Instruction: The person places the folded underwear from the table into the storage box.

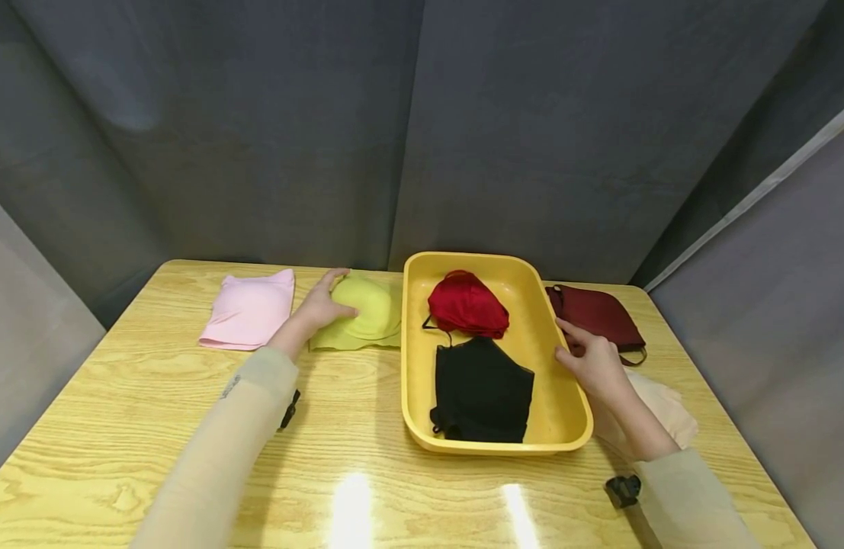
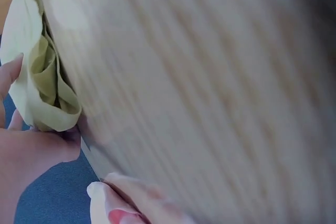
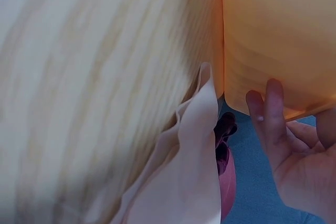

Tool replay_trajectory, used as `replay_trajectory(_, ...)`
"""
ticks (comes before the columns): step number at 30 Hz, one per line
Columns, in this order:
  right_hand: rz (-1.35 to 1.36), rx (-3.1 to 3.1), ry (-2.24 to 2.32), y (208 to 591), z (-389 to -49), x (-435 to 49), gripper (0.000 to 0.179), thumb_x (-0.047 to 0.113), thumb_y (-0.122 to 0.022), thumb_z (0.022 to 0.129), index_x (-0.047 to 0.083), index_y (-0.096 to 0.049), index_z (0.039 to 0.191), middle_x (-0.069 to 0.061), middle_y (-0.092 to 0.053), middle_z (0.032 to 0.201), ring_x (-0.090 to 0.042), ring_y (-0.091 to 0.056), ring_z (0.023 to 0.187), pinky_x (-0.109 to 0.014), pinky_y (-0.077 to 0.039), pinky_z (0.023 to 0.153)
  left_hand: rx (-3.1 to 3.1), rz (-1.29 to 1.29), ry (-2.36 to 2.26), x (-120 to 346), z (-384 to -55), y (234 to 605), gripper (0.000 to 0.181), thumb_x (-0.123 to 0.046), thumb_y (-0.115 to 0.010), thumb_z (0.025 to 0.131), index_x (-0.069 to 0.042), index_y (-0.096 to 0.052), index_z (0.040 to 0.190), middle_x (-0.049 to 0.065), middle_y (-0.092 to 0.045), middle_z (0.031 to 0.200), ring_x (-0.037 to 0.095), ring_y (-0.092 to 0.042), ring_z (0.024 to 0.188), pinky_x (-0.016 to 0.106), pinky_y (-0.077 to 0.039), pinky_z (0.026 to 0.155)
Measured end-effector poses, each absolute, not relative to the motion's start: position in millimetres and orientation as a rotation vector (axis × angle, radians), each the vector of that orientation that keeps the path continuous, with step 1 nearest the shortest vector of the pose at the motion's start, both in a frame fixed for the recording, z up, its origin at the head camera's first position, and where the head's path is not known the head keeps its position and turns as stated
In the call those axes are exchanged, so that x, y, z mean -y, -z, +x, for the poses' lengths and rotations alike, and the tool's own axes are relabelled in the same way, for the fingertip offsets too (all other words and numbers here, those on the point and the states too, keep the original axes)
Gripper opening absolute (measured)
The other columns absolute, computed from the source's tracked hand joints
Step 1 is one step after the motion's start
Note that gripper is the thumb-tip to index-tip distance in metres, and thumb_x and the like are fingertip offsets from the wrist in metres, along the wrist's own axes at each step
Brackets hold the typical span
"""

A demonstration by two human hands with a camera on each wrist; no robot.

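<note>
A yellow-green bra [image 1: 370,309] lies at the back of the table, left of a yellow plastic basin [image 1: 409,366]. My left hand [image 1: 322,305] grips its left side, thumb and fingers spread around the cup. In the left wrist view, fingertips [image 2: 14,69] touch the pale cup, and the rest of the hand is at its lower edge. My right hand [image 1: 595,366] holds the basin's right rim; in the right wrist view, fingers [image 3: 274,103] lie against the outer wall. Inside the basin, a red bra [image 1: 468,305] sits behind a black garment [image 1: 483,393] with thin straps.
A folded pink garment [image 1: 251,309] lies left of my left hand. Right of the basin are a maroon bra [image 1: 600,316] and a beige garment [image 1: 662,404], partly behind my right forearm. Grey curtains [image 1: 291,137] stand along the table's back edge.
</note>
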State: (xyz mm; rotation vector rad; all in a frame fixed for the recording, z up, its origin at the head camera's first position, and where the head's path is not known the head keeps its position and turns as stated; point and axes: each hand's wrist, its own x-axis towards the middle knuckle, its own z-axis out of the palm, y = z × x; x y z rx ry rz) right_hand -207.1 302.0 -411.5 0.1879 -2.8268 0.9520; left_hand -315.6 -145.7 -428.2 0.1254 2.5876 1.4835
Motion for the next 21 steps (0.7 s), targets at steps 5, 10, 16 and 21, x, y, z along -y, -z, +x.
replay_trajectory(5, 0.188, 2.823, -0.955, 412.3, -207.6, -302.2, 0.05, 0.007, -0.06, 0.088, 0.001, -0.049, 0.136, -0.024, -0.067, 0.1, -0.03, -0.066, 0.082, -0.033, -0.057, 0.066, -2.605, 0.194, -1.472, 147.5, -315.1, 426.4, 0.078, -0.005, -0.074, 0.079, -0.014, -0.034, 0.145, 0.01, -0.021, 0.156, 0.037, -0.017, 0.142, 0.055, -0.019, 0.113)
replay_trajectory(10, 0.177, 2.829, -0.962, 412.2, -206.9, -303.0, 0.051, 0.007, -0.06, 0.088, 0.001, -0.048, 0.137, -0.025, -0.066, 0.101, -0.03, -0.066, 0.082, -0.033, -0.057, 0.066, -2.587, 0.241, -1.5, 147.7, -314.1, 424.2, 0.073, -0.001, -0.073, 0.078, -0.014, -0.041, 0.142, 0.01, -0.027, 0.154, 0.034, -0.021, 0.141, 0.051, -0.02, 0.113)
replay_trajectory(16, 0.165, 2.838, -0.963, 412.5, -206.1, -304.4, 0.051, 0.008, -0.059, 0.089, 0.002, -0.047, 0.138, -0.025, -0.066, 0.102, -0.03, -0.066, 0.083, -0.033, -0.057, 0.067, -2.563, 0.267, -1.518, 147.4, -311.0, 422.2, 0.07, 0.001, -0.071, 0.079, -0.016, -0.043, 0.141, 0.011, -0.029, 0.153, 0.033, -0.022, 0.14, 0.05, -0.022, 0.113)
replay_trajectory(21, 0.156, 2.839, -0.956, 412.7, -205.6, -304.7, 0.051, 0.008, -0.059, 0.088, 0.002, -0.047, 0.138, -0.025, -0.066, 0.102, -0.029, -0.066, 0.083, -0.033, -0.057, 0.067, -2.511, 0.267, -1.574, 148.9, -307.8, 419.8, 0.07, 0.003, -0.071, 0.079, -0.015, -0.043, 0.141, 0.011, -0.027, 0.153, 0.033, -0.023, 0.14, 0.048, -0.028, 0.111)
